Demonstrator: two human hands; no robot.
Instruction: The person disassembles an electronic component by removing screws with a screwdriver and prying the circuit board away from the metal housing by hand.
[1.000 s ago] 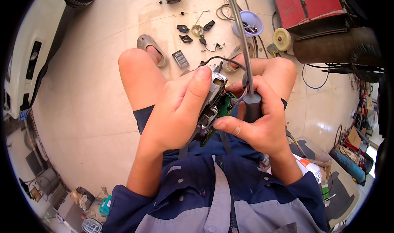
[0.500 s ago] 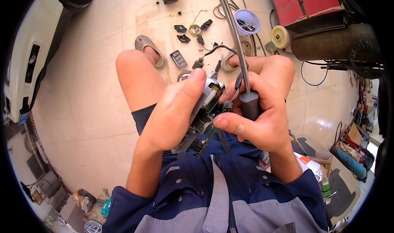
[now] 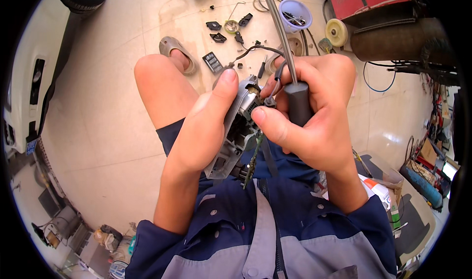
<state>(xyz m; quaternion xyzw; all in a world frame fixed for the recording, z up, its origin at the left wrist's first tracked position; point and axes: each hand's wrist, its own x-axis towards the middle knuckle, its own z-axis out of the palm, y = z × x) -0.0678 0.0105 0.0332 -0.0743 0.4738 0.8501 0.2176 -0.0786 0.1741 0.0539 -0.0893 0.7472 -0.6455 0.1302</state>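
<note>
My left hand (image 3: pixel 204 119) is wrapped round an opened silver metal housing (image 3: pixel 235 119) with dark inner parts. A green circuit board (image 3: pixel 253 156) juts from its right side. My right hand (image 3: pixel 319 117) grips the dark handle of a long screwdriver (image 3: pixel 298 104), whose steel shaft points up and away from me. Its thumb and forefinger close on a small wired connector (image 3: pixel 270 102) beside the housing. A black cable (image 3: pixel 260 47) arches over between the two hands. The housing is held above my lap, its left side partly hidden by my left hand.
On the floor ahead lie a bit set (image 3: pixel 212 62), a small screwdriver (image 3: pixel 263 67) and several black plastic parts (image 3: pixel 217 38). A pale bucket (image 3: pixel 295 15) with tools stands beyond, near a red cabinet (image 3: pixel 344 6). A white car (image 3: pixel 27 77) is at the left.
The housing has turned in my left hand, so more of its silver casing shows. My right hand keeps the screwdriver and has shifted slightly with the connector. The small screwdriver on the floor shows more fully.
</note>
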